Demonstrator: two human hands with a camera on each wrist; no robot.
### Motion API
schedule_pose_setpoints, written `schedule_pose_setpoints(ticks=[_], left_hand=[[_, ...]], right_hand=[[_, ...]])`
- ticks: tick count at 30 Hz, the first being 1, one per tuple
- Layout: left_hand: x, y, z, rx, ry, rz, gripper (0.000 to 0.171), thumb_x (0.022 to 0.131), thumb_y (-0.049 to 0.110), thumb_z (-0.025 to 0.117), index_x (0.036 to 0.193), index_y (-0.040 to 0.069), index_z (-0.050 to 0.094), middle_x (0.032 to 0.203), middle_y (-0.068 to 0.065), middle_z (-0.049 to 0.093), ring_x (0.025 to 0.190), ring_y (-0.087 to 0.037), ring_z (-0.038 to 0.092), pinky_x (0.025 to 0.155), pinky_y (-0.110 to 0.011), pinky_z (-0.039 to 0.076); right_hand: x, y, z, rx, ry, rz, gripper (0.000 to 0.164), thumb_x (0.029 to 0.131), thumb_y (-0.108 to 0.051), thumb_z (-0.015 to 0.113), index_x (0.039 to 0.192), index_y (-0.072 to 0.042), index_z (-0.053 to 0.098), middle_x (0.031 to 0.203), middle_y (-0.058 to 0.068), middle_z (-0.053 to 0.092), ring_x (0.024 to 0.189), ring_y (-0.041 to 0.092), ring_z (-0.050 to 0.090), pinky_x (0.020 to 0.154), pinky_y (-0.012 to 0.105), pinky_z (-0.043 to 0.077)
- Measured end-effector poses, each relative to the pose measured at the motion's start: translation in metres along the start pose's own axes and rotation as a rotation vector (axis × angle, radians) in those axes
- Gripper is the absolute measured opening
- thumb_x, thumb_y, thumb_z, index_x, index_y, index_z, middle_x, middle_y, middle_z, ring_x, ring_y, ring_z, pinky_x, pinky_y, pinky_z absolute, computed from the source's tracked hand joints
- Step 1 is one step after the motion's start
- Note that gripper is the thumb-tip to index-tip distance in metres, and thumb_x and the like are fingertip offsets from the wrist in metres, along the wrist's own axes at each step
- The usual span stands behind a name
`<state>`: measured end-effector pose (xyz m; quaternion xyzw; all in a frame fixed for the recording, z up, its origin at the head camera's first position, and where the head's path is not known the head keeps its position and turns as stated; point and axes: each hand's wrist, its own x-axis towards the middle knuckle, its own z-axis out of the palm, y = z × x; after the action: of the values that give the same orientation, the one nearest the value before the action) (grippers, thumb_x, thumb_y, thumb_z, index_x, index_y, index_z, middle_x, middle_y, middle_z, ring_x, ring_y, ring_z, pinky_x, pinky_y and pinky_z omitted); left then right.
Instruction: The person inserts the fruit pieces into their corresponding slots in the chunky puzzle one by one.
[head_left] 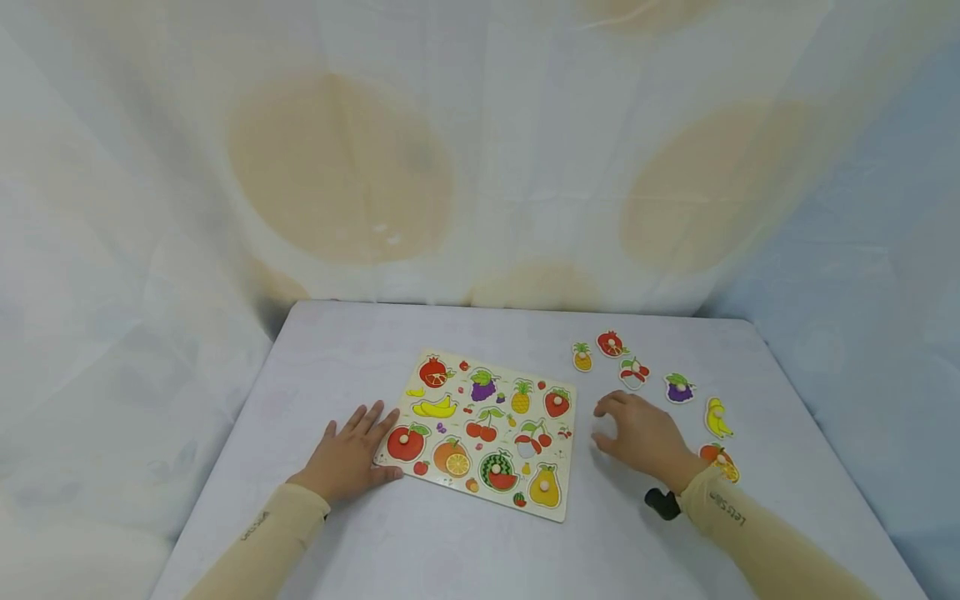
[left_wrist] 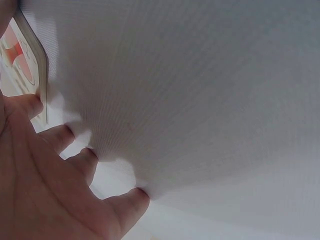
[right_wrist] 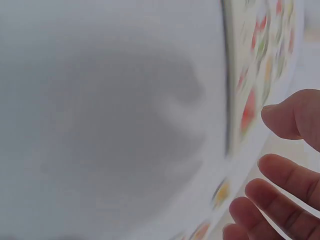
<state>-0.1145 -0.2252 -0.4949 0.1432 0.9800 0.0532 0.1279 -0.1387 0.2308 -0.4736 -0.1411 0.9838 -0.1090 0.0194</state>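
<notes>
My left hand (head_left: 348, 454) lies spread at the left edge of a fruit puzzle board (head_left: 551, 512). In the left wrist view, one fingertip (left_wrist: 34, 105) touches the board's side while other fingertips rest on the tabletop. The board carries knobbed apple (head_left: 405, 443), watermelon (head_left: 504, 479), strawberry (head_left: 557, 404) and pear (head_left: 543, 497) pieces; its other fruit shapes show no knobs. Just right of the board, my right hand (head_left: 641, 433) is held above the table, fingers loosely bent, thumb apart, nothing between them. The cherry piece (head_left: 634, 372) lies nearest beyond it.
Loose pineapple (head_left: 582, 358) and pomegranate (head_left: 610, 343) pieces lie at the back. Grape (head_left: 679, 390), banana (head_left: 717, 419) and orange (head_left: 722, 463) pieces curve down the right side. A black object (head_left: 663, 504) shows by my right wrist. Curtains hang behind the table (head_left: 450, 550).
</notes>
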Motion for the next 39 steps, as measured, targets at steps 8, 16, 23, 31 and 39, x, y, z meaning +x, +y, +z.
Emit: schedule_pose_setpoints(ticks=[8, 16, 23, 31, 39], left_hand=[[0.0, -0.002, 0.003, 0.006, 0.001, 0.001, 0.098, 0.081, 0.063, 0.071, 0.158, 0.019, 0.03, 0.163, -0.012, 0.023, 0.148, -0.039, 0.018, 0.109, -0.072, 0.019], [0.0, -0.003, 0.006, 0.005, 0.006, 0.0, 0.097, 0.081, 0.062, 0.072, 0.158, 0.02, 0.03, 0.163, -0.012, 0.023, 0.148, -0.039, 0.018, 0.109, -0.072, 0.019], [0.001, -0.001, 0.003, 0.011, -0.007, -0.006, 0.097, 0.082, 0.062, 0.071, 0.159, 0.02, 0.03, 0.164, -0.012, 0.022, 0.148, -0.039, 0.017, 0.109, -0.072, 0.018], [0.001, 0.0, 0.003, 0.024, -0.008, 0.001, 0.097, 0.082, 0.064, 0.07, 0.159, 0.02, 0.029, 0.164, -0.011, 0.021, 0.148, -0.038, 0.017, 0.109, -0.071, 0.019], [0.0, 0.0, 0.003, 0.028, 0.001, 0.0, 0.097, 0.082, 0.064, 0.071, 0.159, 0.021, 0.03, 0.164, -0.01, 0.022, 0.148, -0.038, 0.018, 0.109, -0.071, 0.02]], right_hand=[[0.025, 0.068, -0.012, 0.026, -0.018, 0.126, 0.044, 0.082, -0.029, 0.08, 0.117, -0.004, 0.069, 0.127, 0.024, 0.059, 0.104, 0.041, 0.063, 0.082, 0.056, 0.054], [0.042, 0.089, -0.008, 0.103, -0.034, 0.218, 0.051, 0.082, -0.028, 0.081, 0.122, -0.001, 0.066, 0.129, 0.028, 0.056, 0.112, 0.045, 0.057, 0.092, 0.062, 0.048], [0.054, 0.101, 0.001, 0.12, -0.04, 0.257, 0.059, 0.083, -0.031, 0.079, 0.129, 0.002, 0.059, 0.129, 0.03, 0.054, 0.113, 0.046, 0.054, 0.095, 0.064, 0.045], [0.063, 0.111, 0.012, 0.109, -0.055, 0.255, 0.064, 0.086, -0.031, 0.076, 0.134, 0.006, 0.054, 0.125, 0.03, 0.056, 0.111, 0.044, 0.055, 0.096, 0.063, 0.044], [0.067, 0.111, 0.016, 0.128, -0.035, 0.231, 0.054, 0.087, -0.029, 0.074, 0.127, 0.004, 0.06, 0.118, 0.026, 0.06, 0.105, 0.04, 0.057, 0.094, 0.062, 0.046]])
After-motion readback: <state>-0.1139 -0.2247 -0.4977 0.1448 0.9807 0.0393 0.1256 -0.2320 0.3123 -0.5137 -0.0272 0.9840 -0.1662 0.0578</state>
